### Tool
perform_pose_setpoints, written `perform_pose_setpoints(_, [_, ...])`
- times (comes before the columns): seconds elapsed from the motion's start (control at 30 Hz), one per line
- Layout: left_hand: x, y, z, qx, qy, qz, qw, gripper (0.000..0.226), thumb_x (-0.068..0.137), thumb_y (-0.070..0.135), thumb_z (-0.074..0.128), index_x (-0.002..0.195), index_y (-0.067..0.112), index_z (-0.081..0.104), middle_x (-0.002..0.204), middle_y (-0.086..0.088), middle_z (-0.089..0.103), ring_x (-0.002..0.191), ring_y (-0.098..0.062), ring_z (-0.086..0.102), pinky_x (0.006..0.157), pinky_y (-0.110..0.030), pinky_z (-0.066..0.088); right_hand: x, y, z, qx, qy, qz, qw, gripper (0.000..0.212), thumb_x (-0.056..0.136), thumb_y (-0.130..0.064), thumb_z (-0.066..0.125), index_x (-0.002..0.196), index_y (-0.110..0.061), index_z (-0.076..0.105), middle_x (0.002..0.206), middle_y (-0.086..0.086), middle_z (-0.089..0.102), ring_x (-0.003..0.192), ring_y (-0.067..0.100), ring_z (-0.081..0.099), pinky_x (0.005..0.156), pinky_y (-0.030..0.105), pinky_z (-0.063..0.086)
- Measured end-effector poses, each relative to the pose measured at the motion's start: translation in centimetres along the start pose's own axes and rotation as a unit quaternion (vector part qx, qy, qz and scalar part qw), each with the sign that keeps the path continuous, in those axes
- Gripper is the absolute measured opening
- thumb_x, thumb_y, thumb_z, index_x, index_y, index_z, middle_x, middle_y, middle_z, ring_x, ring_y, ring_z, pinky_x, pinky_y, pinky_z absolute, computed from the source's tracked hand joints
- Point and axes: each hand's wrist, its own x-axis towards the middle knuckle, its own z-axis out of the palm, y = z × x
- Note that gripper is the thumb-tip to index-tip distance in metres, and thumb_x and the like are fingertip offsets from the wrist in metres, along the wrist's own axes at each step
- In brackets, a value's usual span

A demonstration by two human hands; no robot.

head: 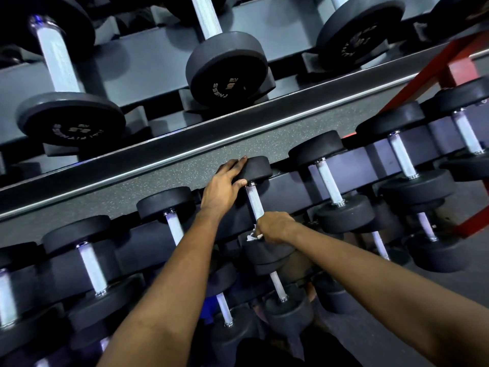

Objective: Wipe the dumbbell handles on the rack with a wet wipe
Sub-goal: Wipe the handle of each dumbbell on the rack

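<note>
A row of black dumbbells with silver knurled handles lies across the dark rack (370, 165). My left hand (225, 185) grips the far black head (258, 169) of the middle dumbbell, fingers over its top and thumb under it. My right hand (275, 226) is wrapped round the near end of that dumbbell's handle (254, 201), holding a white wet wipe (252, 234) against it. A crumpled bit of the wipe sticks out to the left of the fist. The near head sits just below my right hand.
Neighbouring dumbbells (328, 181) (173, 226) lie close on both sides. A lower tier holds more dumbbells (277, 287). Larger dumbbells (227, 67) fill the upper shelf. A red frame (455, 64) stands at the right. Speckled floor (185, 170) shows behind the rack.
</note>
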Motion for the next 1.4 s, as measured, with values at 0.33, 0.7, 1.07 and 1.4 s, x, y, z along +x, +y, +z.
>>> perform_pose_setpoints(0.33, [-0.1, 0.0, 0.4, -0.017, 0.015, 0.009, 1.000, 0.062, 0.097, 0.026, 0.061, 0.151, 0.042, 0.035, 0.156, 0.007, 0.037, 0.138, -0.020, 0.043, 0.111, -0.038, 0.040, 0.6, 3.2, 0.3, 0.017, -0.003, -0.083, 0.996, 0.046, 0.088, -0.005, 0.050, 0.123, -0.029, 0.068, 0.126, 0.000, 0.066, 0.116, 0.026, 0.059, 0.096, 0.029, 0.043])
perform_pose_setpoints(0.7, [0.0, 0.2, 0.5, -0.021, 0.016, -0.002, 1.000, 0.063, 0.097, 0.025, 0.062, 0.150, 0.044, 0.034, 0.157, 0.005, 0.037, 0.140, -0.021, 0.041, 0.114, -0.041, 0.038, 0.3, 7.1, 0.0, 0.120, -0.049, -0.077, 0.989, 0.037, 0.091, -0.008, 0.056, 0.120, -0.025, 0.070, 0.127, -0.004, 0.066, 0.115, 0.019, 0.061, 0.098, 0.027, 0.046])
perform_pose_setpoints(1.07, [0.1, 0.0, 0.6, -0.023, 0.016, 0.003, 1.000, 0.063, 0.097, 0.025, 0.060, 0.151, 0.044, 0.034, 0.157, 0.006, 0.036, 0.140, -0.021, 0.041, 0.113, -0.040, 0.039, 3.5, 5.0, 4.0, 0.440, 0.046, 0.113, 0.890, 0.013, 0.085, -0.009, 0.061, 0.078, -0.018, 0.068, 0.084, 0.001, 0.067, 0.083, 0.019, 0.062, 0.059, 0.020, 0.042])
perform_pose_setpoints(1.4, [1.3, -1.0, -0.5, -0.062, -0.037, -0.005, 0.997, 0.054, 0.102, 0.015, 0.052, 0.148, 0.041, 0.040, 0.157, 0.001, 0.039, 0.145, -0.018, 0.034, 0.121, -0.030, 0.021, 3.8, 6.0, 0.9, 0.534, 0.177, 0.238, 0.792, 0.025, 0.086, -0.007, 0.056, 0.106, -0.006, 0.071, 0.101, 0.013, 0.069, 0.096, 0.027, 0.063, 0.081, 0.030, 0.049])
